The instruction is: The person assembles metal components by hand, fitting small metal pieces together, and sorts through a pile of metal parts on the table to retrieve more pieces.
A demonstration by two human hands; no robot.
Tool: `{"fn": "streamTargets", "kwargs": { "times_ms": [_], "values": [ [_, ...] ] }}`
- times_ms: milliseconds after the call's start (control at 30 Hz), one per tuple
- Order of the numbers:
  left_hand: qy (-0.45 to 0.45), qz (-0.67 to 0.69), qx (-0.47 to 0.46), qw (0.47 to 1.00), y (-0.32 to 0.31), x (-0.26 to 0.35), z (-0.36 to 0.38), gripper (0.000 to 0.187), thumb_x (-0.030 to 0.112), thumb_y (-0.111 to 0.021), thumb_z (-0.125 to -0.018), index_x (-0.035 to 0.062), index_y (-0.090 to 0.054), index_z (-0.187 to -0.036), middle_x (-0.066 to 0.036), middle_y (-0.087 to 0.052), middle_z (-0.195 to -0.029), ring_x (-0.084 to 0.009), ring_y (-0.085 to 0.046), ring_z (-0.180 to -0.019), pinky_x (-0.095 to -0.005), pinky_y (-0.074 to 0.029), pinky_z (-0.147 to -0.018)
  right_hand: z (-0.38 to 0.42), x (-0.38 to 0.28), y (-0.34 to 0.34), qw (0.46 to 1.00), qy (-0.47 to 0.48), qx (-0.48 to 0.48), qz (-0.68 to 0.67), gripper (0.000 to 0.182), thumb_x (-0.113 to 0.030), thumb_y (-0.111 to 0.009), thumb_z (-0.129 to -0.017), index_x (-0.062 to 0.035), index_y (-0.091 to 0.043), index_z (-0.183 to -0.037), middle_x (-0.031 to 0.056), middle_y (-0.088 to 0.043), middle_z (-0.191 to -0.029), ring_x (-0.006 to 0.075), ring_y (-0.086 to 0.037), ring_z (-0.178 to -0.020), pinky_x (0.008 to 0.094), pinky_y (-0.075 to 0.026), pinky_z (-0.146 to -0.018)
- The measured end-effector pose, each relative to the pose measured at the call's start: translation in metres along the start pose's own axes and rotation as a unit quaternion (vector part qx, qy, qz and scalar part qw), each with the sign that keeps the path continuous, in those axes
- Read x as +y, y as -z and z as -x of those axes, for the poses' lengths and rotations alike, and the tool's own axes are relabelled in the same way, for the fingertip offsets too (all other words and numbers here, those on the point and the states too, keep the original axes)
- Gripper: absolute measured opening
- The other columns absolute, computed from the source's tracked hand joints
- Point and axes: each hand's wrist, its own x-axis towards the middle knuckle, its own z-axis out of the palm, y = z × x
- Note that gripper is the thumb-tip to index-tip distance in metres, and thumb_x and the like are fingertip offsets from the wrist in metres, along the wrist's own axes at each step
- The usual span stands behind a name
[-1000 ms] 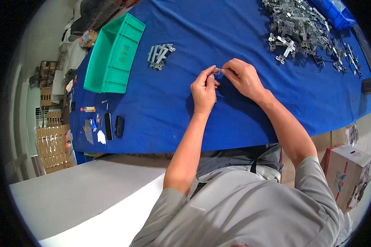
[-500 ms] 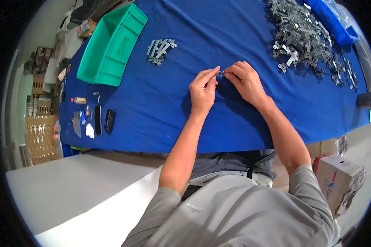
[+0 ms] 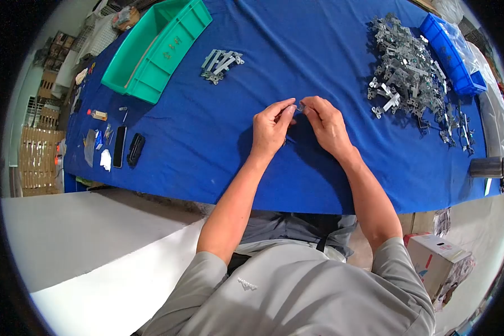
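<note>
Both hands meet over the middle of the blue cloth (image 3: 252, 185). My left hand (image 3: 271, 127) pinches a small metal part whose end shows below its fingers. My right hand (image 3: 325, 124) is closed at the fingertips on the right side of the same small piece (image 3: 298, 106), which is mostly hidden. Up and to the left of the hands lies a small group of flat metal brackets (image 3: 221, 64). A large heap of similar metal pieces (image 3: 406, 73) covers the cloth at the right.
A green bin (image 3: 157, 53) stands at the upper left, a blue bin (image 3: 453, 56) beside the heap. At the left lie a phone (image 3: 119, 147), a black case (image 3: 135, 150), a small bottle (image 3: 98, 115) and white tissue (image 3: 106, 160). A cardboard box (image 3: 434, 257) is at the lower right.
The camera view has shifted, moving the table's contents in the frame. Both hands remain close together, and the metal part between them has turned, with its end now hanging below my left fingers.
</note>
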Motion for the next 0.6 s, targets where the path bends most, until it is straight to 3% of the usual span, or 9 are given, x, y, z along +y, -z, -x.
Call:
{"fn": "streamTargets", "kwargs": {
  "times_ms": [100, 200, 333, 433, 500, 567, 600],
  "values": [
    [-0.060, -0.062, 0.037, 0.996, -0.001, -0.002, -0.002, 0.019, 0.008, -0.069, -0.097, -0.0009, -0.075, -0.112, -0.009, -0.077, -0.093, -0.0114, -0.070, -0.073, -0.0267, -0.055, -0.066, -0.001, -0.006, 0.004, 1.000, -0.008, -0.019, -0.008, 0.012, -0.006, -0.062, -0.097, -0.0019, -0.065, -0.107, 0.0170, -0.066, -0.090, 0.0362, -0.065, -0.086, 0.0448, -0.052, -0.077],
    [-0.138, -0.106, 0.069, 0.982, -0.003, 0.000, -0.002, 0.017, 0.006, -0.069, -0.095, -0.0013, -0.075, -0.109, -0.009, -0.076, -0.090, -0.0123, -0.069, -0.073, -0.0273, -0.054, -0.066, -0.002, -0.014, 0.007, 0.998, -0.042, -0.037, -0.020, 0.012, -0.007, -0.064, -0.096, -0.0017, -0.065, -0.106, 0.0166, -0.066, -0.090, 0.0351, -0.065, -0.087, 0.0436, -0.052, -0.077],
    [-0.122, -0.102, 0.032, 0.987, -0.002, 0.005, 0.002, 0.021, 0.008, -0.068, -0.097, 0.0004, -0.076, -0.115, -0.008, -0.077, -0.097, -0.0095, -0.068, -0.083, -0.0254, -0.054, -0.072, -0.001, -0.004, 0.001, 1.000, 0.001, -0.011, 0.008, 0.013, -0.007, -0.066, -0.095, -0.0010, -0.064, -0.106, 0.0147, -0.065, -0.089, 0.0311, -0.064, -0.086, 0.0389, -0.051, -0.077],
    [-0.142, -0.100, 0.016, 0.985, -0.002, 0.002, 0.002, 0.021, 0.008, -0.068, -0.098, 0.0001, -0.075, -0.116, -0.009, -0.077, -0.101, -0.0117, -0.071, -0.087, -0.0258, -0.056, -0.074, -0.003, -0.004, 0.000, 0.997, 0.027, 0.047, -0.056, 0.011, -0.008, -0.066, -0.098, -0.0007, -0.064, -0.105, 0.0078, -0.065, -0.089, 0.0213, -0.063, -0.084, 0.0330, -0.050, -0.076],
    [-0.157, -0.117, 0.006, 0.981, -0.001, 0.003, 0.001, 0.023, 0.008, -0.067, -0.099, -0.0007, -0.074, -0.119, -0.010, -0.077, -0.105, -0.0133, -0.073, -0.089, -0.0260, -0.057, -0.073, -0.003, -0.003, 0.002, 0.980, -0.075, 0.080, -0.164, 0.010, -0.009, -0.065, -0.100, -0.0008, -0.064, -0.104, 0.0035, -0.064, -0.091, 0.0146, -0.060, -0.086, 0.0292, -0.049, -0.077],
    [-0.030, -0.024, 0.020, 0.999, 0.000, 0.007, 0.002, 0.024, 0.010, -0.064, -0.101, -0.0023, -0.071, -0.121, -0.011, -0.076, -0.107, -0.0145, -0.073, -0.088, -0.0263, -0.058, -0.071, -0.005, 0.002, 0.006, 0.953, -0.149, 0.076, -0.253, 0.012, -0.013, -0.063, -0.104, -0.0007, -0.065, -0.106, -0.0017, -0.061, -0.090, 0.0066, -0.056, -0.084, 0.0245, -0.047, -0.073],
    [0.035, 0.023, 0.024, 0.999, 0.000, 0.008, 0.002, 0.025, 0.011, -0.062, -0.102, -0.0032, -0.070, -0.122, -0.012, -0.076, -0.108, -0.0151, -0.074, -0.087, -0.0265, -0.059, -0.070, -0.004, 0.004, 0.009, 0.955, -0.174, 0.034, -0.238, 0.014, -0.013, -0.063, -0.104, -0.0001, -0.066, -0.106, -0.0018, -0.061, -0.087, 0.0066, -0.055, -0.080, 0.0244, -0.046, -0.070]
  ]
}}
